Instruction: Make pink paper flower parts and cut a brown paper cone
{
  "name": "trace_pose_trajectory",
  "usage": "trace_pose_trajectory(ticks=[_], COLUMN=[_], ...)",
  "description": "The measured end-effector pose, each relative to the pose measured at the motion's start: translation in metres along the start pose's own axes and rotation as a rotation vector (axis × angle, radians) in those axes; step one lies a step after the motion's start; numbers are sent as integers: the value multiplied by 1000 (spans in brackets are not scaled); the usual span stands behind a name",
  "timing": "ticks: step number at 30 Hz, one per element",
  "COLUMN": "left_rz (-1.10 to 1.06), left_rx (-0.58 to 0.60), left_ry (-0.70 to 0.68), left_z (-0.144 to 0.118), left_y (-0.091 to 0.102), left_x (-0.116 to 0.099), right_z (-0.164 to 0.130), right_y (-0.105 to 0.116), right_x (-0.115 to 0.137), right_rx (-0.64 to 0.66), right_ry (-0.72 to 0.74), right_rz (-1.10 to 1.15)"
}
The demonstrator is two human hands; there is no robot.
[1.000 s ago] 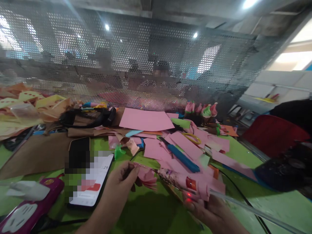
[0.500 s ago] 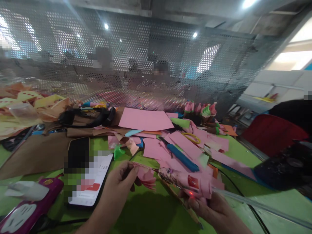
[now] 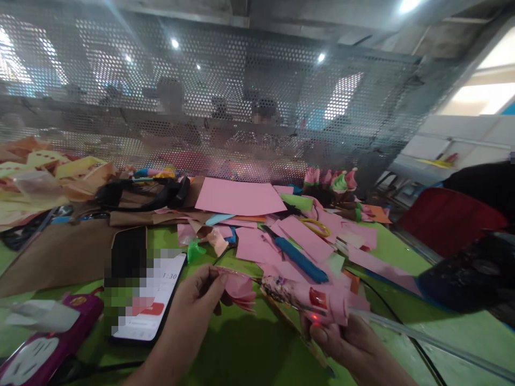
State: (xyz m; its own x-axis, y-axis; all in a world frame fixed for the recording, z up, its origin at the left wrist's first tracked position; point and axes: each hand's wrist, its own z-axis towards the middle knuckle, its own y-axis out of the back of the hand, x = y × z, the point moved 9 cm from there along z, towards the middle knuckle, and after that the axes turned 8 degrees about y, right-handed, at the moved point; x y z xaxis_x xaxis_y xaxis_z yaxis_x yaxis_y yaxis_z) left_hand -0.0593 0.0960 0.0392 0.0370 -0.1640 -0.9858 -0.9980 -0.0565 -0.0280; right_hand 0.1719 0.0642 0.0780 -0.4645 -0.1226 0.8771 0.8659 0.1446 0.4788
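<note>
Left hand (image 3: pixel 197 297) pinching pink paper flower (image 3: pixel 240 289); right hand (image 3: pixel 346 343) apparently gripping glue gun (image 3: pixel 306 297)

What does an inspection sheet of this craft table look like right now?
Surface: green table, mostly covered.
Job's things: pink paper flower pinched by left hand; glue gun gripped in right hand, nozzle at the flower.
Clutter: pink paper sheet, blue knife, phone, brown paper.
Fingers: both hands closed on their items.
Cables: black cord past the right hand.
Surroundings: perforated metal screen, red chair.
</note>
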Motion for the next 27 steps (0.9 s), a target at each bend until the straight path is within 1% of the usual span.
trace_pose_trajectory(ticks=[5, 13, 18, 25, 27], left_rz=[-16, -20, -8, 28, 23], left_rx=[-10, 11, 9, 33, 23], left_ry=[23, 32, 25, 34, 37], left_z=[-1, -2, -1, -4, -5], left_y=[1, -2, -1, -9, -8], left_x=[0, 2, 1, 2, 0], right_z=[1, 2, 2, -2, -2], right_y=[-3, -4, -5, -10, -9], right_x=[2, 6, 4, 0, -2], right_rx=[12, 27, 25, 26, 18], right_ry=[1, 28, 16, -12, -16], right_rz=[25, 14, 17, 18, 23])
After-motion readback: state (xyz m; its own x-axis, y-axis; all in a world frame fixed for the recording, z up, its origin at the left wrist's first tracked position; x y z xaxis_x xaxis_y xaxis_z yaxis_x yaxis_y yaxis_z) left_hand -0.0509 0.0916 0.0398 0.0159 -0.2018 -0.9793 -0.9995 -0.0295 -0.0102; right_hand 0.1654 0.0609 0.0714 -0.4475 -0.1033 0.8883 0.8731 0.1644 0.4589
